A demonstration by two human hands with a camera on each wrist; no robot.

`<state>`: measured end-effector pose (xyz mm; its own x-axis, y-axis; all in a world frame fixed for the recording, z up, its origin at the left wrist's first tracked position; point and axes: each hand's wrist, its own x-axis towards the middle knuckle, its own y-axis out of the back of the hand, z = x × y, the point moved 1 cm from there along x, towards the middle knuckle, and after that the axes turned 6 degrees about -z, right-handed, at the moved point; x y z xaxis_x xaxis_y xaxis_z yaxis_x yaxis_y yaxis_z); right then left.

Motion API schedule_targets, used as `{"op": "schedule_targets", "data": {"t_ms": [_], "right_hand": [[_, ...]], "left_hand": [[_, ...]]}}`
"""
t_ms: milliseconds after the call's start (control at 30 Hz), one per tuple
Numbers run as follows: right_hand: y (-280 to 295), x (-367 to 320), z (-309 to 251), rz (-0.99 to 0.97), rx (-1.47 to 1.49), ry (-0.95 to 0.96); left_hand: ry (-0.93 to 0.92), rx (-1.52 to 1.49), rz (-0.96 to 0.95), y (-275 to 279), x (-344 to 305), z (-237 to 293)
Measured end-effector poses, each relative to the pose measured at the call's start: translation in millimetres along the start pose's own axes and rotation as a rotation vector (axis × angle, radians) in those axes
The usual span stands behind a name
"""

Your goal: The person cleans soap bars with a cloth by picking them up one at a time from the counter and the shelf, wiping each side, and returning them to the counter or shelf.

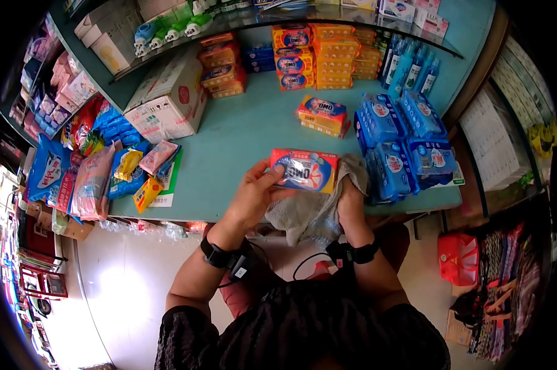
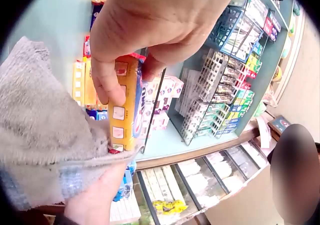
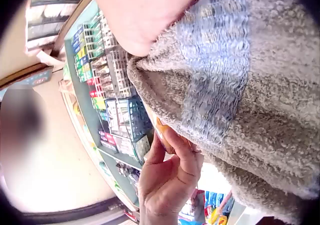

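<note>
An orange and blue OMO pack (image 1: pixel 304 171) is held up above the front of the counter. My left hand (image 1: pixel 253 191) pinches its left end, thumb on the printed face; in the left wrist view that hand (image 2: pixel 155 29) grips the pack (image 2: pixel 125 102) from above. A grey cloth (image 1: pixel 306 216) drapes from my right hand (image 1: pixel 352 206) and meets the pack's right end. The right fingers are mostly covered by the cloth (image 3: pixel 260 99) in the right wrist view, where my left hand (image 3: pixel 170 185) shows beyond it.
Behind the held pack lies a small stack of OMO packs (image 1: pixel 323 116). Blue wipe packs (image 1: pixel 392 166) stand close to my right hand. A cardboard box (image 1: pixel 170 98) and bagged goods (image 1: pixel 93 179) are at the left. More OMO stacks (image 1: pixel 334 58) line the counter's back under a glass shelf.
</note>
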<state>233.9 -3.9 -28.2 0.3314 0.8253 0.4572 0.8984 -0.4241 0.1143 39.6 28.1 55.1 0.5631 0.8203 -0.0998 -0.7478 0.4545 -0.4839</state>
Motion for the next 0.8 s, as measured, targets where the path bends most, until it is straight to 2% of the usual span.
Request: {"op": "schedule_targets", "data": {"t_ms": [67, 167, 333, 433, 467, 567, 667, 767, 800], "right_hand": [[1, 3, 9, 0.063, 0.247, -0.151], [1, 4, -6, -0.01, -0.122, 0.136], [1, 1, -7, -0.108, -0.334, 0.191], [2, -1, -2, -0.091, -0.567, 0.405], [3, 0, -4, -0.12, -0.527, 0.415], [5, 1, -8, -0.195, -0.314, 0.202], [4, 1, -8, -0.197, -0.363, 0.193], [2, 1, -4, -0.186, -0.333, 0.164], [1, 2, -3, -0.194, -0.331, 0.159]], "left_hand": [[-0.013, -0.024, 0.047, 4, 12, 10], [-0.057, 0.048, 0.066, 15, 48, 25], [-0.082, 0.252, 0.166, 15, 129, 26], [-0.067, 0.313, 0.141, 9, 174, 23], [-0.059, 0.319, 0.118, 6, 184, 21], [-0.055, 0.386, 0.163, 2, 205, 19], [-0.159, 0.863, 0.263, 11, 218, 21], [-0.247, 1.144, 0.362, 18, 220, 18], [-0.221, 1.138, 0.331, 19, 217, 20]]}}
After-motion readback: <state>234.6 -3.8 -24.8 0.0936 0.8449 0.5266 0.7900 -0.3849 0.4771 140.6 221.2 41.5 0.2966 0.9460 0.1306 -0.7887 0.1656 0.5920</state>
